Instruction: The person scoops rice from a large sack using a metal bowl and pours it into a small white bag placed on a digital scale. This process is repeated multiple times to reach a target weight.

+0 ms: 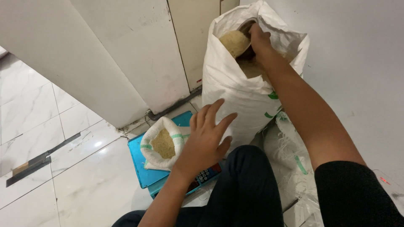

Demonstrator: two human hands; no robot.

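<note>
Reaching right hand (pixel 260 41) into tall sack (pixel 235 92), gripping heaped scoop (pixel 236 43); left hand (pixel 206 138) open, fingers spread.

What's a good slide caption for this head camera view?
Right hand lifts a heaped scoop from the tall white sack; left hand hovers above a small bag on a blue scale.
</note>
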